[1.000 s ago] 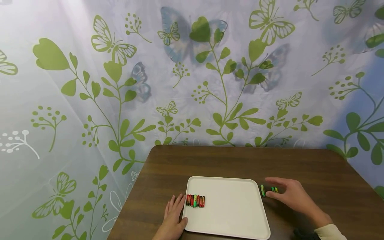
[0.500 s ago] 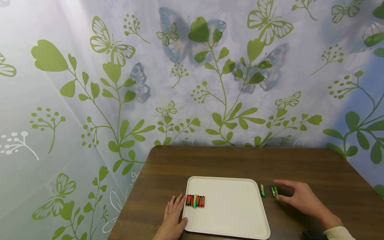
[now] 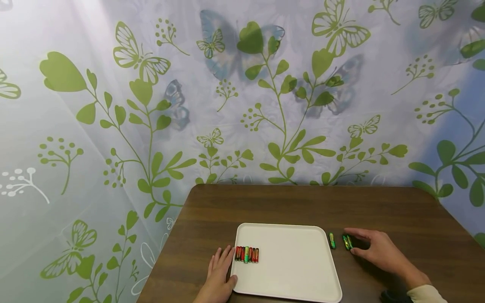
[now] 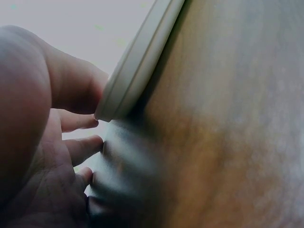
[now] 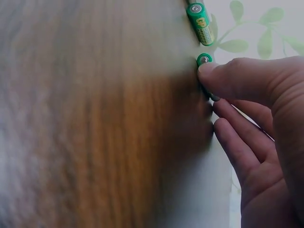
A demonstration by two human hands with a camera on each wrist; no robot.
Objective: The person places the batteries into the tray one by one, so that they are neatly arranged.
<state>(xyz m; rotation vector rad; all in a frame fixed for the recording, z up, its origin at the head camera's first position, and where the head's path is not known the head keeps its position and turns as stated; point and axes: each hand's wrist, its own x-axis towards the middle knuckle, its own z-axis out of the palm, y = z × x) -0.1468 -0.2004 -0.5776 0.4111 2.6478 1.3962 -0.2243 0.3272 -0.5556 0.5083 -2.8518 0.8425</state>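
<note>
My left hand [image 3: 219, 275] rests at the left edge of a cream tray [image 3: 291, 261], its thumb touching the rim [image 4: 133, 61] and its fingers extended alongside. A row of several red-and-black batteries [image 3: 255, 255] with a green one [image 3: 246, 254] in it lies inside the tray's left side. To the right of the tray, my right hand [image 3: 382, 250] has thumb and index finger around the ends of a green battery [image 5: 204, 59] in a side-by-side pair. The index fingertip's contact is hidden in the right wrist view. A single green battery [image 3: 332, 240] lies between that pair and the tray.
The brown wooden table [image 3: 265, 202] extends behind and to the right of the tray. A curtain [image 3: 227, 105] printed with leaves and butterflies hangs beyond its far edge. A dark object [image 3: 394, 296] shows beneath the right wrist.
My right hand has shifted right from beside the single green battery to the pair, and its thumb and index finger now bracket a battery there. The left hand and tray keep their places.
</note>
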